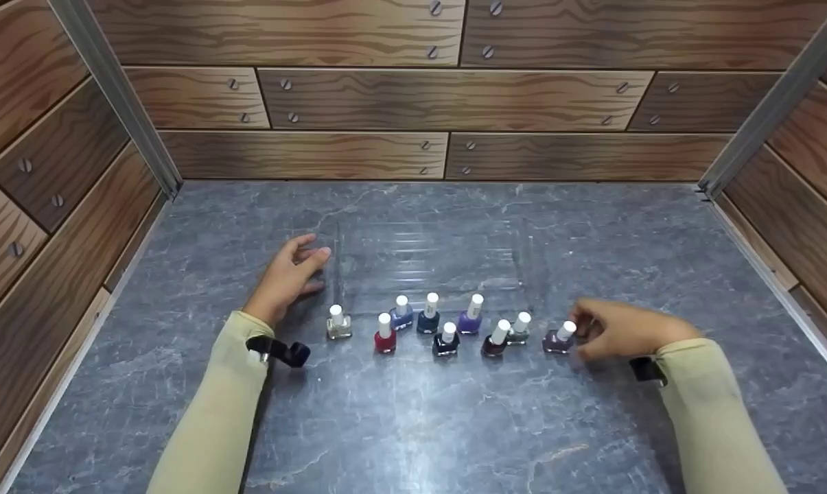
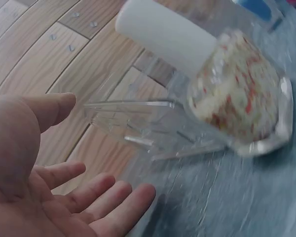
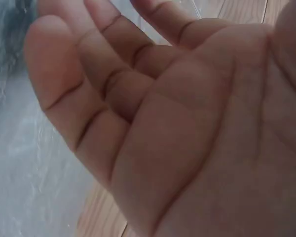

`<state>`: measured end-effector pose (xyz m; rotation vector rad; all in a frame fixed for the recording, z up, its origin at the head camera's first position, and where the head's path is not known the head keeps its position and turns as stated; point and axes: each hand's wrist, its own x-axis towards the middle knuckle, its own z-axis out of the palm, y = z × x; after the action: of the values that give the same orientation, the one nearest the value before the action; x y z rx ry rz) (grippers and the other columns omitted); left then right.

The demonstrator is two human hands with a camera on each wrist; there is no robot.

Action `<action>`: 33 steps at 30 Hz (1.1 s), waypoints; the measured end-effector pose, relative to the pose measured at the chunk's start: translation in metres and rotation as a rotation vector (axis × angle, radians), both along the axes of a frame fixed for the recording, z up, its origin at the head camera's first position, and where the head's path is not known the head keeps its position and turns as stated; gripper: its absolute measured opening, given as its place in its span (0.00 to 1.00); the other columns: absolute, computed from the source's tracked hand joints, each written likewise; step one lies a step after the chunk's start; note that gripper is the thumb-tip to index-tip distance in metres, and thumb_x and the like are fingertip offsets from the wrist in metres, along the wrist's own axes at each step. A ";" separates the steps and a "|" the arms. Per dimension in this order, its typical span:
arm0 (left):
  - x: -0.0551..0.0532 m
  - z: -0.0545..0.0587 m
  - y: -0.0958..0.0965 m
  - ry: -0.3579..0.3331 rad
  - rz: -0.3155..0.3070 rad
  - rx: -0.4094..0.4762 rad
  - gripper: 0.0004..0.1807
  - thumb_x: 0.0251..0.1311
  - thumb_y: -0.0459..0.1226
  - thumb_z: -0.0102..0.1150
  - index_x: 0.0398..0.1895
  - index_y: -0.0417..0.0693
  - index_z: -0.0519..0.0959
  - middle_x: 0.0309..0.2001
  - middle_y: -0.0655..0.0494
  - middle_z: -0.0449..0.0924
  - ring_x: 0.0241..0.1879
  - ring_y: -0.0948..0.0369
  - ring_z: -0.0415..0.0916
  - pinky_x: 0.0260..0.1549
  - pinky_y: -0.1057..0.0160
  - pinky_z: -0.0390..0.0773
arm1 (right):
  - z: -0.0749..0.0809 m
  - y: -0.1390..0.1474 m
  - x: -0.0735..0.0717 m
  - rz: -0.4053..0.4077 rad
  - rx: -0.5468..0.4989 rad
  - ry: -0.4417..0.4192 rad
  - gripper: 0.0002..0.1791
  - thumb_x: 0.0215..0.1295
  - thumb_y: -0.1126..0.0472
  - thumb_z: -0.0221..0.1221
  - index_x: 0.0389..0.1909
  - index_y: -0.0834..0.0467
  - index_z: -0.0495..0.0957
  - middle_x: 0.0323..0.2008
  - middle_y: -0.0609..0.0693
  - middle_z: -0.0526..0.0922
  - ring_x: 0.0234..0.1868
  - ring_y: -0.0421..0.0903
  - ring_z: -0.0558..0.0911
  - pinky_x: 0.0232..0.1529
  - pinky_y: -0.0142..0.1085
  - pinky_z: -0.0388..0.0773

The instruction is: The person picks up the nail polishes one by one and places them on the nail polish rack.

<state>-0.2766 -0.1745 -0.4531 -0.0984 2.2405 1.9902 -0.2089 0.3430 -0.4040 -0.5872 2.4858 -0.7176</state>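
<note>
Several nail polish bottles with white caps stand on the grey marbled table in front of a clear plastic rack (image 1: 523,274). My left hand (image 1: 286,278) is at the rack's left side, fingers apart and nothing in them. Close by it stands a glittery nail polish bottle (image 1: 339,328), whose red and pale flecks show in the left wrist view. My right hand (image 1: 619,329) is beside the rightmost dark purple bottle (image 1: 556,342), its fingers loosely bent near the white cap. The right wrist view shows the palm (image 3: 187,128) bare.
Between the hands stand a red bottle (image 1: 386,339), a blue one (image 1: 401,318), a dark blue one (image 1: 427,322), a purple one (image 1: 469,322), a black one (image 1: 445,345), a dark red one (image 1: 494,345) and a greyish one (image 1: 518,335). Wood-patterned walls (image 1: 358,99) enclose the table.
</note>
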 end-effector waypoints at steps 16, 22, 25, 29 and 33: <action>-0.002 -0.006 0.005 0.008 -0.094 -0.033 0.34 0.72 0.40 0.63 0.77 0.42 0.64 0.68 0.36 0.72 0.65 0.45 0.74 0.67 0.50 0.75 | -0.017 -0.006 -0.012 0.053 -0.107 0.082 0.11 0.64 0.61 0.70 0.44 0.52 0.79 0.45 0.48 0.84 0.47 0.44 0.84 0.48 0.34 0.83; -0.002 -0.009 0.007 0.006 -0.130 -0.053 0.35 0.71 0.37 0.64 0.78 0.44 0.63 0.70 0.35 0.69 0.64 0.46 0.75 0.64 0.52 0.78 | -0.018 -0.008 -0.012 0.041 -0.154 0.108 0.08 0.64 0.61 0.70 0.37 0.51 0.79 0.40 0.47 0.83 0.43 0.43 0.82 0.46 0.34 0.84; -0.002 -0.012 0.006 -0.017 -0.157 -0.036 0.36 0.72 0.38 0.63 0.79 0.43 0.61 0.71 0.35 0.68 0.65 0.45 0.74 0.61 0.54 0.80 | -0.018 -0.009 -0.011 0.034 -0.149 0.106 0.09 0.63 0.61 0.70 0.35 0.52 0.78 0.37 0.47 0.82 0.39 0.42 0.81 0.41 0.33 0.83; -0.002 -0.015 0.004 -0.047 -0.183 -0.015 0.36 0.73 0.39 0.62 0.79 0.41 0.61 0.71 0.37 0.69 0.63 0.46 0.75 0.54 0.56 0.84 | -0.019 -0.009 -0.012 0.024 -0.161 0.098 0.09 0.63 0.63 0.70 0.34 0.53 0.77 0.36 0.47 0.82 0.37 0.42 0.80 0.38 0.32 0.82; -0.002 -0.016 0.003 -0.057 -0.187 0.002 0.36 0.72 0.40 0.63 0.78 0.40 0.62 0.69 0.38 0.71 0.60 0.48 0.76 0.53 0.59 0.84 | -0.020 -0.010 -0.012 0.020 -0.168 0.092 0.09 0.62 0.64 0.70 0.33 0.53 0.77 0.35 0.47 0.82 0.36 0.42 0.80 0.37 0.32 0.81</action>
<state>-0.2786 -0.1718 -0.4689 0.0526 2.1269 1.8693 -0.2209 0.3330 -0.4235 -0.7197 2.5155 -0.9179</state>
